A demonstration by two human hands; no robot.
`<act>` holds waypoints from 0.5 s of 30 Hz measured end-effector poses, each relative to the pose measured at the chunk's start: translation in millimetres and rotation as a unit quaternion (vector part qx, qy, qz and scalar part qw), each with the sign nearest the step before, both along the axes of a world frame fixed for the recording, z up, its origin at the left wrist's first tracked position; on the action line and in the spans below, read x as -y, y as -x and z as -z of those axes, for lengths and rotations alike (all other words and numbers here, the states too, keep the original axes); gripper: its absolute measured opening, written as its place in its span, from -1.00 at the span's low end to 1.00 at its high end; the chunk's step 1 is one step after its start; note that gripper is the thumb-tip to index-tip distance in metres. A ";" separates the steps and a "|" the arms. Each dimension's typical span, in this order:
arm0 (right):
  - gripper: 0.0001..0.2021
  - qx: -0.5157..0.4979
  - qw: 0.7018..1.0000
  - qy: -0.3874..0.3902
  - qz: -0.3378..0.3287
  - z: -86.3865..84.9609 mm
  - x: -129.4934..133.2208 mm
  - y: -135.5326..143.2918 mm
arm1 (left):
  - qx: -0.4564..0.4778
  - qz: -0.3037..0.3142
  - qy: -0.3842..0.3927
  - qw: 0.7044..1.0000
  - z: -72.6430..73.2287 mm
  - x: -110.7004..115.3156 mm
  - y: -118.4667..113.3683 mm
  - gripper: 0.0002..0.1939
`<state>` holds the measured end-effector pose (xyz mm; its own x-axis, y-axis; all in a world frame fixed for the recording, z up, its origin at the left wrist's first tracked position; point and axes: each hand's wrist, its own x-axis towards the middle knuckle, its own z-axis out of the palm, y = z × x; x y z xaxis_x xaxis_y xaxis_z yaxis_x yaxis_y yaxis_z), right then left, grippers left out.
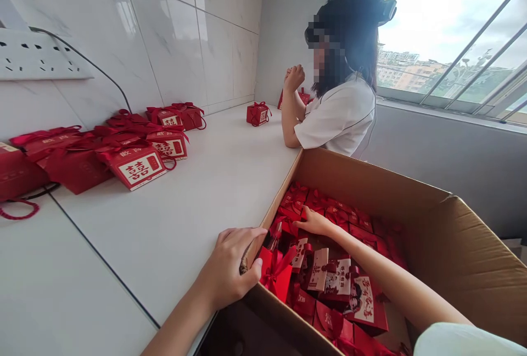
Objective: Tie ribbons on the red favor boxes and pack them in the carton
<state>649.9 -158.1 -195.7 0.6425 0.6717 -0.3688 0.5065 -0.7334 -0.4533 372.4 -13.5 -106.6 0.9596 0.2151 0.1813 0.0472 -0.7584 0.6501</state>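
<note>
A large open cardboard box (465,246) stands beside the white table, holding several red gift boxes (366,301) with ribbons and printed white labels. My left hand (233,262) grips the box's near left edge, thumb on the inner side and fingers over the rim. Inside the box, my right hand (315,221) reaches down to the red boxes at the far left. Its fingers rest on or close to a red ribboned box (293,202); the fingertips are partly lost among the ribbons, and a firm hold cannot be made out.
Several red gift boxes (140,169) are grouped on the white table (206,180) at the left, by the tiled wall. One small red box (258,114) sits farther back. Another person (341,109) leans on the table's far end. A power strip (39,54) is at the upper left.
</note>
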 end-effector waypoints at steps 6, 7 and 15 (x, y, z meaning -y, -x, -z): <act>-0.41 0.024 0.996 -0.007 -0.080 8.8 -26.3 20.1 | 0.001 0.000 -0.004 1.000 -2.3 0.1 -0.4 -0.55; -0.42 0.020 0.997 0.000 -0.079 11.6 -27.7 20.4 | 0.001 0.000 -0.003 1.000 -2.8 0.4 -0.4 -0.55; -0.34 -0.020 0.998 -0.030 -0.057 24.7 -26.6 12.8 | 0.004 -0.003 0.005 1.000 -4.5 2.1 -1.0 -0.55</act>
<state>637.1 -131.5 -220.4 0.5465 0.7611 -0.3493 0.5656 -0.6430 -0.5163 373.4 -15.6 -102.2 0.9569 0.2231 0.1861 0.0471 -0.7512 0.6584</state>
